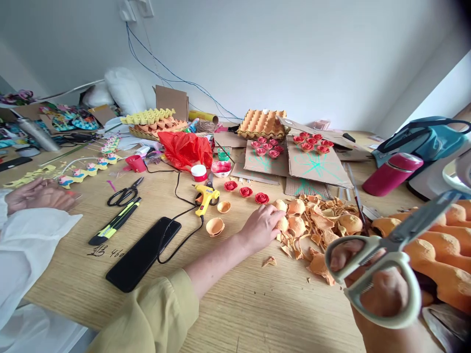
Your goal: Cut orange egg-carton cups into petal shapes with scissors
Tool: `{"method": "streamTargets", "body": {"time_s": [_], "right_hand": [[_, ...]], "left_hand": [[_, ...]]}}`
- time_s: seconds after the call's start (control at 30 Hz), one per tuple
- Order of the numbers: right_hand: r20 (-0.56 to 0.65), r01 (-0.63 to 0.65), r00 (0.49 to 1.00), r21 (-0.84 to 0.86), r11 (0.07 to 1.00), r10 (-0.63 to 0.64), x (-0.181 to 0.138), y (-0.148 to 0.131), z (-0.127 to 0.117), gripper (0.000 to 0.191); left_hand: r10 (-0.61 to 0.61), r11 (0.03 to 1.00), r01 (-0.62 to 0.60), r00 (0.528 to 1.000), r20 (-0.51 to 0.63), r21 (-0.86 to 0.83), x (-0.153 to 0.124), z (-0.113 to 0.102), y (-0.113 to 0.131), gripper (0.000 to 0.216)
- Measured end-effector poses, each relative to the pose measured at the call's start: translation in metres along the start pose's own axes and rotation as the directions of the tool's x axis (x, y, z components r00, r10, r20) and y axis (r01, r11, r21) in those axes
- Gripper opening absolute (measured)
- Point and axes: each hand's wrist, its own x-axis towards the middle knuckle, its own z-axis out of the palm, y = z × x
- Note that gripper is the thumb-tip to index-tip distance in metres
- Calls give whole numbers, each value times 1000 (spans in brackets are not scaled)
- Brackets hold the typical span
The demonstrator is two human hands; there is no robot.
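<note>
My right hand (384, 289) grips white-handled scissors (406, 235) by the finger loops, raised over the right side of the table with the blades pointing up and right. My left hand (262, 223) reaches across the wooden table, its fingers curled round an orange egg-carton cup (282, 224) in a small cluster of cut cups. Its fingertips are partly hidden by the cups. Paper-pulp scraps (320, 220) lie heaped just right of that cluster. An uncut orange egg tray (441, 245) sits at the far right, partly behind the scissors.
A yellow glue gun (206, 198) with its cord, a black phone (143, 255), a cutter knife (116, 220) and black scissors (126, 193) lie left. Red paper roses (246, 191) and cardboard (320, 164) are behind. A pink flask (393, 174) lies right. A co-worker's hand (40, 196) is far left.
</note>
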Motion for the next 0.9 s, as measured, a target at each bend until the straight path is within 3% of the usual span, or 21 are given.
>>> {"method": "streamTargets", "body": {"time_s": [0.03, 0.07, 0.13, 0.2, 0.3, 0.37, 0.43, 0.5, 0.57, 0.67, 0.8, 0.9], "right_hand": [[-7, 52, 999, 64, 997, -51, 3, 1, 5, 48], [19, 2, 1000, 46, 999, -3, 3, 1, 10, 41], [104, -154, 981, -93, 984, 163, -1, -2, 17, 37], [167, -183, 959, -244, 953, 227, -8, -4, 18, 31], [274, -81, 931, -490, 868, 241, -20, 5, 13, 30], [303, 33, 924, -669, 743, 233, -30, 15, 7, 34], [294, 134, 940, -786, 603, 175, -42, 23, 4, 34], [355, 253, 930, -811, 528, 100, -53, 26, 7, 33], [392, 313, 913, -851, 422, 114, -58, 25, 14, 30], [472, 400, 867, -850, 342, 158, -53, 22, 24, 25], [260, 212, 944, -950, 230, 202, -35, 23, 21, 28], [230, 138, 948, -921, 364, 222, -24, 20, 17, 34]], "left_hand": [[6, 1000, -6, 999, -39, -14, -2, -2, 0, 40], [10, 1000, -13, 997, -78, -28, -5, -5, 0, 41], [20, 999, -24, 994, -111, -34, -14, -14, 1, 42], [19, 999, -23, 995, -99, -44, -23, -22, 2, 41], [-100, 978, 66, 980, -170, -197, -37, -29, 1, 39], [-233, 927, 142, 943, -239, -346, -46, -31, 0, 39], [-351, 852, 192, 900, -259, -486, -54, -33, 0, 38], [-424, 755, 205, 878, -224, -623, -60, -37, 1, 38], [-441, 648, 190, 883, -160, -737, -65, -40, 2, 40], [-441, 498, 165, 894, -84, -852, -69, -41, 2, 40], [-478, 325, 165, 878, -11, -931, -73, -37, 0, 44], [-481, 156, 176, 873, 81, -972, -77, -33, -2, 47]]}}
